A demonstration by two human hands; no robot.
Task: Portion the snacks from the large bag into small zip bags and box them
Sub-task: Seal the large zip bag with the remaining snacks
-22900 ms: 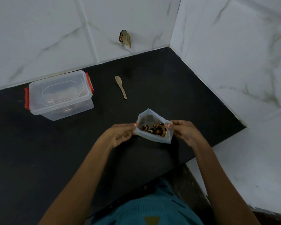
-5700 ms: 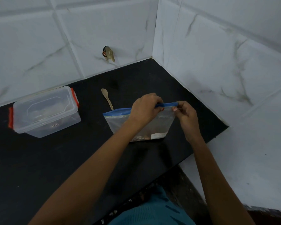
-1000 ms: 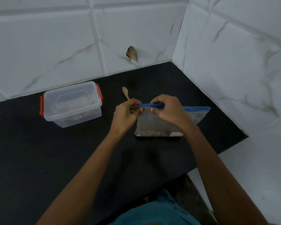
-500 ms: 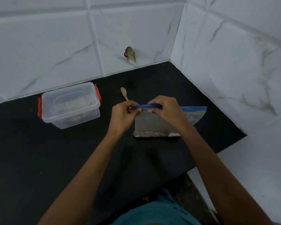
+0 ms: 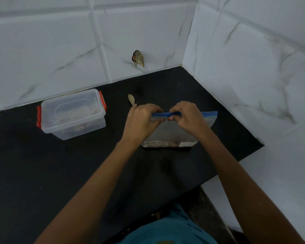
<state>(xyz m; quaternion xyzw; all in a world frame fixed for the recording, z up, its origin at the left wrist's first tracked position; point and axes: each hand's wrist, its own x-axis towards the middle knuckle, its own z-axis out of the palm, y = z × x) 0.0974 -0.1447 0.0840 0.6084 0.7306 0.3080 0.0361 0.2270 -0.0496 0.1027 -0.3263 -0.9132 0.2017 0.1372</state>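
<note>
Reaching out over your teal top (image 5: 169, 229), your forearms meet above the black surface (image 5: 60, 173) at the large zip bag (image 5: 171, 132), which stands with its base on the surface, right of centre. A printed panel (image 5: 157, 143) runs along the bag's lower edge beside a white patch (image 5: 187, 143); its lines of text are too blurred to read. The bag's wall is hazy and only a thin dark band shows near the bottom, so how much snack it holds cannot be told.

Your left hand (image 5: 141, 122) and right hand (image 5: 188, 118) both pinch the blue zip strip (image 5: 209, 113) along the top. Your fingers (image 5: 177, 106) curl narrowly over it, and the hands nearly touch near the strip's left end. The right end of the strip sticks out free past your right hand.

Just behind your left hand lies a wooden spoon (image 5: 131, 99), its bowl toward the wall. Farther left, well apart from the bag, sits a clear plastic box (image 5: 72, 113) with its lid on and red latches (image 5: 39, 117) at both ends. A small sticker (image 5: 80, 128) on its front is unreadable, and something pale inside cannot be made out. Behind everything is the white tiled wall (image 5: 42, 50), with a small brown scrap (image 5: 138, 58) stuck to it.
</note>
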